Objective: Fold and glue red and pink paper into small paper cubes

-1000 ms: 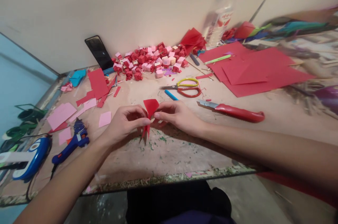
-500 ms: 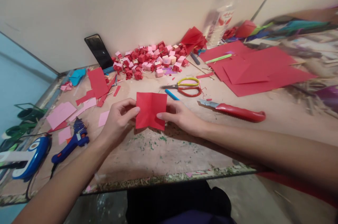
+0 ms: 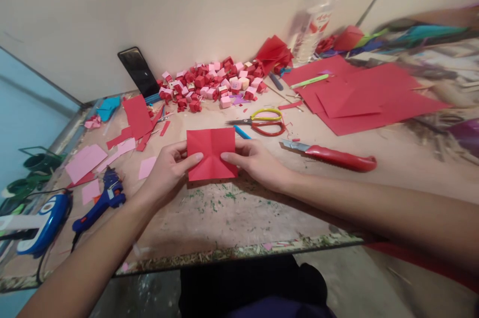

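A creased square of red paper (image 3: 211,168) is held between my two hands above the front half of the table. My left hand (image 3: 171,165) grips its left edge, thumb on top and fingers behind. On the opposite edge, my right hand (image 3: 258,163) pinches the sheet the same way. The fingers behind the paper are partly hidden. Just beyond it lie a blue pen (image 3: 242,132), partly covered, and scissors (image 3: 258,121) with one yellow and one red handle. A red-handled knife (image 3: 333,155) rests to the right of my right hand.
Small red and pink folded-paper pieces (image 3: 209,83) are heaped against the wall. A phone (image 3: 138,73) leans at the back left. A blue glue gun (image 3: 101,203) and pink paper (image 3: 86,162) lie left. Large red sheets (image 3: 359,101) and a plastic bottle (image 3: 314,28) stand right.
The red paper has been opened out flatter, its folded middle less bent than before. Both thumbs now press further in on its face.
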The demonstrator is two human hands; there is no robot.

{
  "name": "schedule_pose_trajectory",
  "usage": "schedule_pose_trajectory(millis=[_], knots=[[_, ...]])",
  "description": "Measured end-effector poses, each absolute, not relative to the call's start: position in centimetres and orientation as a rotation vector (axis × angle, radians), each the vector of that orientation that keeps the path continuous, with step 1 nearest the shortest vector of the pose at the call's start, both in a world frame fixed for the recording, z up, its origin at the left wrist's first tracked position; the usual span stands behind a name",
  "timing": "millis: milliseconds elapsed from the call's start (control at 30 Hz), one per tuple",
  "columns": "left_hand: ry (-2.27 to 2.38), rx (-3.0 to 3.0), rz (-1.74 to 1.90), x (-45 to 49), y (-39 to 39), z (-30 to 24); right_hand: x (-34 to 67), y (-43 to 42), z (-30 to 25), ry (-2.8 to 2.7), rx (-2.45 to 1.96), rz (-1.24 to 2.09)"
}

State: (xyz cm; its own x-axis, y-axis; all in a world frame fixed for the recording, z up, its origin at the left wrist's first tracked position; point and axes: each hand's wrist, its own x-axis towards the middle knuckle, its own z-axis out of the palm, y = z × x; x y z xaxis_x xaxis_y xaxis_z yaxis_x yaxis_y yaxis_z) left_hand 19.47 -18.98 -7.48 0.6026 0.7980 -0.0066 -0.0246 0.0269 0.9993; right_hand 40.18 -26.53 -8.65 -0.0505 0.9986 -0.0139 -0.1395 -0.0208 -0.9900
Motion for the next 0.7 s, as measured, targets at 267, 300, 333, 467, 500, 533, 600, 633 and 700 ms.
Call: schedule_pose_trajectory(millis=[267, 300, 333, 467, 500, 533, 600, 633, 700], knots=[[0.891, 1.695, 0.979, 19.4, -18.3, -8.1, 40.2, -26.3, -9.1, -1.086, -1.071, 1.328], [0.929, 1.863, 1.094, 19.2, -18.3, -7.9, 40.2, -26.3, -9.1, -1.074, -1.084, 1.325], [0.939, 2.056, 1.198, 19.0, -18.5, -7.6, 40.2, -26.3, -9.1, -1.063, -1.097, 1.323], [0.556, 2.811, 1.201, 18.3, -19.4, -6.0, 40.3, -26.3, -9.1, -1.046, -1.122, 1.317], [0.433, 2.931, 1.115, 18.3, -19.6, -5.7, 40.3, -26.3, -9.1, -1.046, -1.116, 1.316], [0.340, 3.024, 1.014, 18.3, -19.8, -5.5, 40.3, -26.3, -9.1, -1.045, -1.106, 1.318], [0.251, 3.145, 0.828, 18.4, -20.1, -5.5, 40.3, -26.3, -9.2, -1.033, -1.091, 1.339], [0.250, 3.177, 0.770, 18.5, -20.1, -5.7, 40.3, -26.3, -9.2, -1.021, -1.084, 1.352], [0.288, 3.180, 0.738, 18.7, -20.0, -6.2, 40.2, -26.3, -9.2, -1.001, -1.067, 1.374]])
